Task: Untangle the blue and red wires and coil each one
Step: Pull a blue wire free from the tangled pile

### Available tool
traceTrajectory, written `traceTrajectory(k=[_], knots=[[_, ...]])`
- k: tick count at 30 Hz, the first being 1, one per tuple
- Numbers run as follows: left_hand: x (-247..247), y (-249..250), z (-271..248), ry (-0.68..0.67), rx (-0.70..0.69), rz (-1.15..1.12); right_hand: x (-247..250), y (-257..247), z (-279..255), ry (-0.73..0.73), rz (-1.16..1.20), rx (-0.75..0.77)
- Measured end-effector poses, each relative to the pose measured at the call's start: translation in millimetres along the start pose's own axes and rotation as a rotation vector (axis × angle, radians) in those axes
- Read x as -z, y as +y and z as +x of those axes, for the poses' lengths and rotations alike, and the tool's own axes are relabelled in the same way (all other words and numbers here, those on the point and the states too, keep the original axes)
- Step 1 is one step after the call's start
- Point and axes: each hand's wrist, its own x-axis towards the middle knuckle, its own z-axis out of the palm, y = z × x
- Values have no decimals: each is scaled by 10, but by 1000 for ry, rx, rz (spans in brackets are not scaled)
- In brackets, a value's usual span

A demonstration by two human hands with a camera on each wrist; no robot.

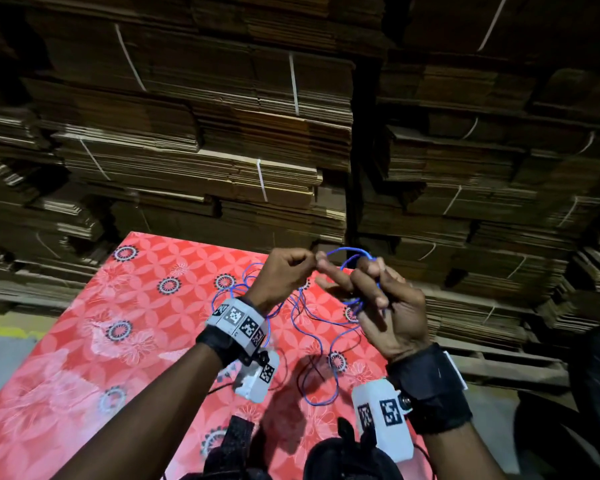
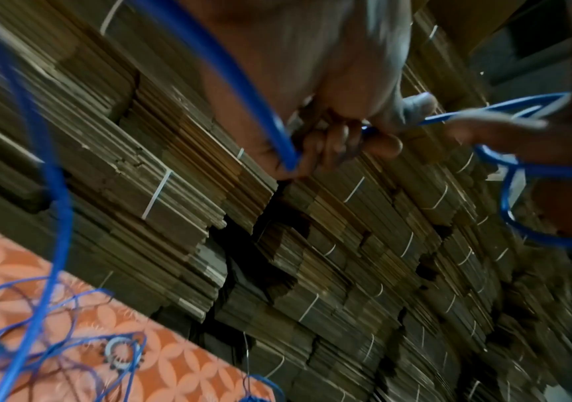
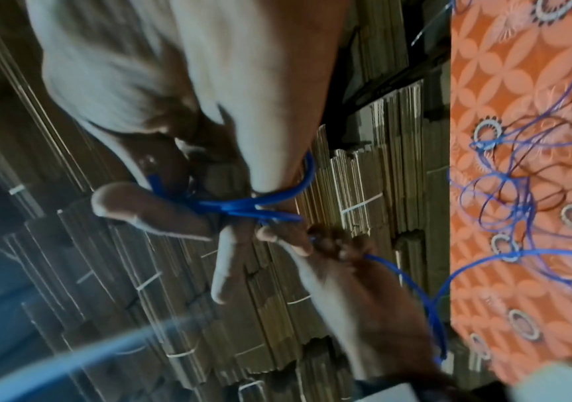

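Note:
The blue wire [image 1: 347, 252] is held up above the table between both hands. My left hand [image 1: 310, 261] pinches a stretch of it between thumb and curled fingers [image 2: 346, 136]. My right hand [image 1: 357, 282] has several blue loops [image 3: 243, 208] wound round its fingers, with the thumb [image 3: 132, 206] against them and one finger stretched toward the left hand. From both hands the wire hangs down to a loose tangle [image 1: 312, 323] on the red cloth. Thin dark strands [image 1: 310, 367] lie among the blue loops [image 3: 518, 190]; their colour is hard to tell.
The table carries a red flower-patterned cloth [image 1: 136, 306]. High stacks of strapped flat cardboard [image 1: 222, 133] stand right behind and beside it. A dark bulky object [image 1: 596, 375] is at the right, and black gear [image 1: 343, 455] sits at the near edge.

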Motion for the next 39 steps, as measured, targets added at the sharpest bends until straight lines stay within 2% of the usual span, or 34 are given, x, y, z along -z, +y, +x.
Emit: traceTrajectory(k=[2, 4, 6, 9, 11, 14, 16, 20, 25, 29, 31, 35, 39], knots=[[-54, -74, -104, -66, 85, -64, -43, -28, 43, 31, 92, 96], [-111, -134, -192, -147, 106, 4, -80, -49, 93, 159, 133, 204], [-159, -197, -276, -240, 32, 288, -68, -89, 147, 287, 128, 307], [-171, -275, -376, -334, -116, 883, -13, -196, 240, 352, 98, 412], [-197, -252, -435, -351, -160, 988, 53, -264, 291, 436, -44, 477], [-238, -145, -488, -391, -228, 999, 206, -280, 332, 560, -514, 564], [-220, -77, -481, -376, -248, 944, 358, -243, 331, 597, -916, 512], [-103, 17, -384, -233, -320, 810, 611, -178, 240, 478, -1517, 294], [110, 162, -192, -86, -386, 784, 557, -122, 74, 466, -1695, -23], [207, 344, -40, 56, -387, 743, 404, -34, -3, 263, -1715, -265], [226, 404, 10, 59, -371, 737, 334, 15, -52, 135, -1578, -316], [270, 420, 52, 65, -354, 659, 252, 5, -122, 109, -1081, -264], [265, 376, 79, 47, -340, 559, 280, 23, -134, 50, -812, -231]])
